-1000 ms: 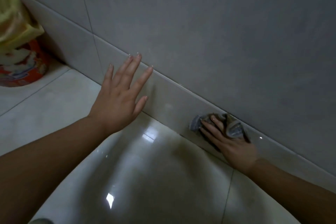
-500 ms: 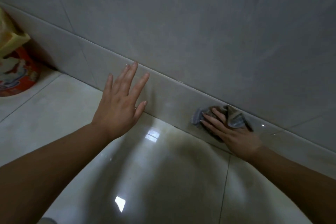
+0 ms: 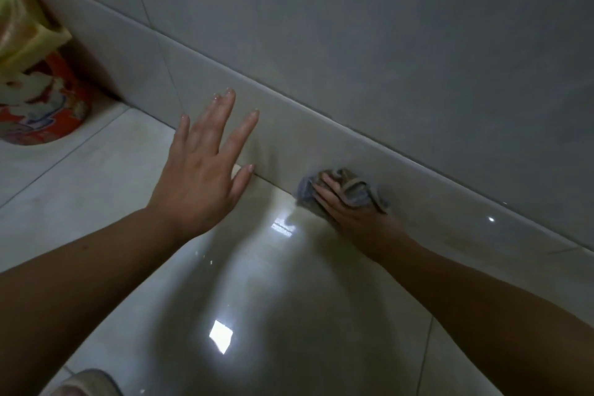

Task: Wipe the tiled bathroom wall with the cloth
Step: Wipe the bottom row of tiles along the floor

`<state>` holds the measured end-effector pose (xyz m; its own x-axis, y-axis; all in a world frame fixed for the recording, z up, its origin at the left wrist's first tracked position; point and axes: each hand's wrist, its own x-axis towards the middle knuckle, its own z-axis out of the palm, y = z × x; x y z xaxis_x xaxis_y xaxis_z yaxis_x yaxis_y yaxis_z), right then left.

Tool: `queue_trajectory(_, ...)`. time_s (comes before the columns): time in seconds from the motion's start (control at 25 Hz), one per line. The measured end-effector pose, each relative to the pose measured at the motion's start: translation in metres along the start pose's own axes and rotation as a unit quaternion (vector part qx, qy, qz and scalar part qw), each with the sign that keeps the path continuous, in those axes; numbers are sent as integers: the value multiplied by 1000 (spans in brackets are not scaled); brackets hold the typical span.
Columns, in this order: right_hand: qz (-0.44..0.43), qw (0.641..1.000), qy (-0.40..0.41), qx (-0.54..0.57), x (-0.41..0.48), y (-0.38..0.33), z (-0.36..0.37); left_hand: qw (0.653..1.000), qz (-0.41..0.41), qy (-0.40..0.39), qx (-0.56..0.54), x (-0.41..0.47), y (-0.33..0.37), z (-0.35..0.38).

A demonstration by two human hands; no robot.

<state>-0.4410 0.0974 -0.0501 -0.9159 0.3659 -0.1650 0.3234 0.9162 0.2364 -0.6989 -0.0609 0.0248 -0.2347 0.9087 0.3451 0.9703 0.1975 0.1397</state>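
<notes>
Pressing cloth to wall bottom edge by floor, right hand flat-fingered; left hand splayed, empty, nearby.

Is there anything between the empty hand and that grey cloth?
No object: in the head view only bare wall tile and glossy floor separate the left hand from the cloth under the right hand.
</notes>
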Motion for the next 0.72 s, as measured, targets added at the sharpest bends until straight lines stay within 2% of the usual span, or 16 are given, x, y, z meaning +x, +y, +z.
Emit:
queue_trajectory(0.04, 26, 999, -26, 33, -18, 5, 16, 1000, -6, -7, 5, -2, -5, 2)
queue_trajectory(0.16, -12, 995, -88, 42, -63, 23, 17, 1000, -11, -15, 16, -4, -11, 4)
queue_trajectory(0.2, -17, 995, -76, 59, -65, 27, 7, 1000, -7, -14, 14, -2, -10, 3)
queue_trajectory(0.24, 3, 999, -9, 49, -56, 26, -6, 1000, -4, -10, 12, 0, -10, 2)
queue_trajectory(0.32, -13, 993, 114, -17, -14, 18, -34, 1000, -2, -3, 7, 4, -10, 0)
queue_trajectory(0.4, -16, 985, 162, -56, 31, -1, -44, 1000, -10, 0, -2, 3, -10, 0)
queue_trajectory(0.44, -21, 986, 159, -46, 53, -12, -41, 1000, -11, 2, -5, 1, -10, 1)
queue_trajectory(0.6, 24, 995, 37, 89, 102, -44, 4, 1000, 0, -3, 2, -2, -17, 4)
queue_trajectory(0.72, 44, 969, 5, 244, 85, -45, 12, 1000, -8, -13, 3, -3, -14, 10)
